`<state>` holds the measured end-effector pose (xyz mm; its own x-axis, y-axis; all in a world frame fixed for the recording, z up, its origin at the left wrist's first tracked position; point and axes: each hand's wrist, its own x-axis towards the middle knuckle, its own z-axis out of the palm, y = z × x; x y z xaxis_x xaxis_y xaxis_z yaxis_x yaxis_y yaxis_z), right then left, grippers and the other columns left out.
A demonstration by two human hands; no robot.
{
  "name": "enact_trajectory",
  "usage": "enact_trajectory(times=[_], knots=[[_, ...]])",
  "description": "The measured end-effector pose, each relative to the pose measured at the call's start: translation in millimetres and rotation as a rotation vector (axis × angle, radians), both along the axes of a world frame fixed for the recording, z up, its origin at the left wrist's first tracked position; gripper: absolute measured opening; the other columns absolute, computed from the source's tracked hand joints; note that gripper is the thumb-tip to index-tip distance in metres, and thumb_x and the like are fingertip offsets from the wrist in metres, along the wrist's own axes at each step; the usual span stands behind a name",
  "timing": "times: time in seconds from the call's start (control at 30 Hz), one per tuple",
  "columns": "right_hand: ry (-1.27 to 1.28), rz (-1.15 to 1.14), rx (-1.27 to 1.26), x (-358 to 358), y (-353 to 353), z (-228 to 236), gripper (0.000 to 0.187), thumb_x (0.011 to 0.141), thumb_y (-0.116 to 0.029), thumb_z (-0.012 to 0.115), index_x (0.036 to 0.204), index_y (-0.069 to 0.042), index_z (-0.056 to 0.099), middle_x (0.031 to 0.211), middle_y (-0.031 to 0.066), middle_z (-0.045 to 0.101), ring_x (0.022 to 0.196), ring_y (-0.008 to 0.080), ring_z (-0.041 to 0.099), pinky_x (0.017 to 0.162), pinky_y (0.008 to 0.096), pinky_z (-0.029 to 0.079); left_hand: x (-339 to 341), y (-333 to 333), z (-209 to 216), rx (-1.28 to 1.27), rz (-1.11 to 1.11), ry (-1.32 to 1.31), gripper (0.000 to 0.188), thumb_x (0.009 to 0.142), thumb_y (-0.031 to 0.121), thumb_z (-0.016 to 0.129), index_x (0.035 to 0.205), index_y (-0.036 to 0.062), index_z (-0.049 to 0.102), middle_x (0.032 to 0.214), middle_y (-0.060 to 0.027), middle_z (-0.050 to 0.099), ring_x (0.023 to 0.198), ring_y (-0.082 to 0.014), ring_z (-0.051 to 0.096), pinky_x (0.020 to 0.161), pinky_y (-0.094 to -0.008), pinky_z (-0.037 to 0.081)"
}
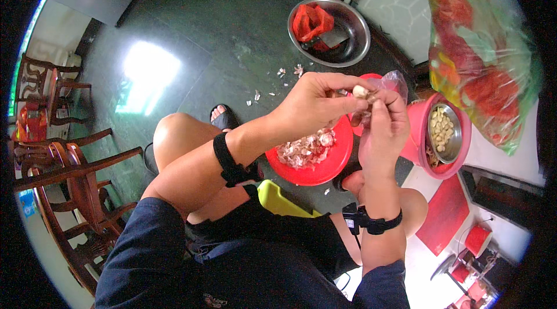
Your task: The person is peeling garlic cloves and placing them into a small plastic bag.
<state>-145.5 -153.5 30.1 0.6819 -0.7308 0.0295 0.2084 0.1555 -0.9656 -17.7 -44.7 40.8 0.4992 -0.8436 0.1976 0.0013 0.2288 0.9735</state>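
A pale garlic clove is pinched between the fingertips of my left hand and my right hand, which meet above the floor. The fingers cover part of it. Below my hands stands a red basin, with papery garlic skins heaped inside. To the right of my right hand, a small metal bowl holds several peeled cloves. That bowl rests in the top of a pink bucket.
A large steel basin holding a red bag and a cleaver stands ahead. Bits of skin litter the dark floor. Wooden chairs line the left. A stuffed plastic bag is at the right.
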Motion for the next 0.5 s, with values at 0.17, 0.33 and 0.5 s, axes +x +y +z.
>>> enact_trajectory(times=[0.17,0.33,0.5], knots=[[-0.054,0.091,0.005,-6,-1,11,0.008,0.096,0.003,0.055,0.100,-0.001,0.062,0.091,0.0011,0.062,0.076,0.0064,0.055,0.069,0.0225,0.048,5,11,14,0.101,-0.222,0.579,0.037,0.105,0.022,0.061,0.138,0.0042,0.062,0.070,0.0074,0.053,0.052,0.0001,0.037,0.045,-0.0209,0.027],[0.050,-0.033,-0.351,-8,-1,19,0.015,0.095,0.003,0.063,0.110,0.002,0.066,0.104,0.0058,0.066,0.084,0.0093,0.060,0.073,0.0237,0.050,4,9,13,0.170,-0.163,0.359,0.038,0.106,0.020,0.059,0.140,0.0028,0.060,0.082,0.0057,0.064,0.054,0.0000,0.043,0.046,-0.0196,0.034],[0.125,-0.011,-0.573,-7,-3,19,0.012,0.092,0.003,0.068,0.104,0.002,0.071,0.101,0.0074,0.068,0.086,0.0117,0.064,0.074,0.0250,0.051,-7,-1,-15,-0.022,0.005,-0.002,0.037,0.105,0.015,0.059,0.138,-0.0010,0.060,0.100,-0.0022,0.071,0.079,-0.0070,0.063,0.066,-0.0264,0.053]])
